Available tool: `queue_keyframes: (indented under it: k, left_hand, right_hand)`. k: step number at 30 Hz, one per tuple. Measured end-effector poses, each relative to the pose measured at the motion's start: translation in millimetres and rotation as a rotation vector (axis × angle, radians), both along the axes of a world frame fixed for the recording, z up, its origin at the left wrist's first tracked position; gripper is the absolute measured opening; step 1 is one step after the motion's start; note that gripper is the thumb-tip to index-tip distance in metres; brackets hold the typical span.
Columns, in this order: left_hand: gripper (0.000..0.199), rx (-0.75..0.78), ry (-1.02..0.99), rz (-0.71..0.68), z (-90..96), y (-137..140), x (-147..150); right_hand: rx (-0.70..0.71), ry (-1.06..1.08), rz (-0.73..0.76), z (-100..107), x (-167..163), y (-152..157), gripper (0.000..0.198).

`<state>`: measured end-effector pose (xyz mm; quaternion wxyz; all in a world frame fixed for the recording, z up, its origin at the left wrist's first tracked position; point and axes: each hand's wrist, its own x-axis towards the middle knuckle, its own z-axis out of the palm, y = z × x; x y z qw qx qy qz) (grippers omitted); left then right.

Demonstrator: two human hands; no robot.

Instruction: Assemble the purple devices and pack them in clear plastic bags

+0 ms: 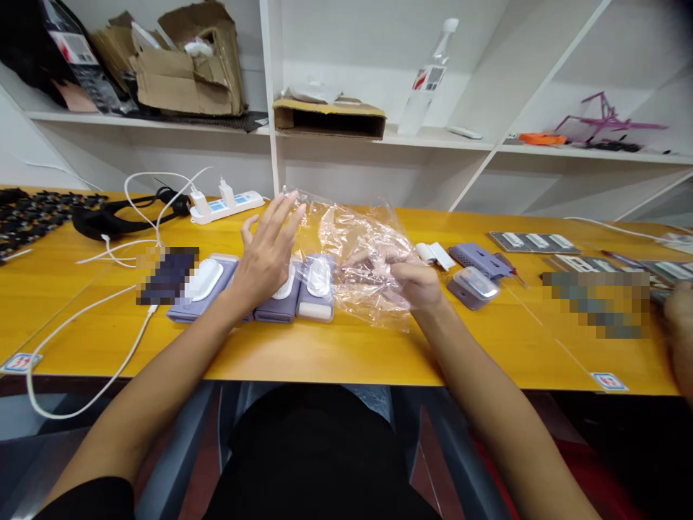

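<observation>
The clear plastic film [346, 227] looks glossy and crinkled, the tabletop [379, 354] smooth.

The table [325, 355] bears purple cases [275, 309] — and a power strip [230, 207].

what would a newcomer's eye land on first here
Probably the shiny clear plastic film near the middle, with the right hand partly seen through it and the left hand at its left edge. Next, perhaps, the torn cardboard box on the upper-left shelf.
</observation>
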<state>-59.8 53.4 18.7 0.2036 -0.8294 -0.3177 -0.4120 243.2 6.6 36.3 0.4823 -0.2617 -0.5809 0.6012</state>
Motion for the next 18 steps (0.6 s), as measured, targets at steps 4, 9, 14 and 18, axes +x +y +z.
queue_keyframes:
  k: [4, 9, 14, 18]
  left_hand:
    - [0.085, 0.047, -0.045, -0.037, 1.4, 11.9, -13.2]
    - [0.083, 0.042, -0.078, -0.016, 0.3, 15.5, -19.1]
    - [0.074, -0.001, -0.100, 0.046, -2.4, 12.6, -16.7]
    - [0.071, 0.012, -0.119, 0.063, -4.0, 11.4, -14.5]
  right_hand:
    - [0.068, -0.093, -0.315, -11.4, 4.5, 15.1, 0.035]
    - [0.637, -0.252, -0.939, -27.2, -0.1, 31.5, 0.054]
    - [0.925, -0.333, -1.341, -29.6, 1.9, 20.9, 0.041]
    - [0.978, -0.521, -1.127, -23.6, 1.0, 9.3, 0.037]
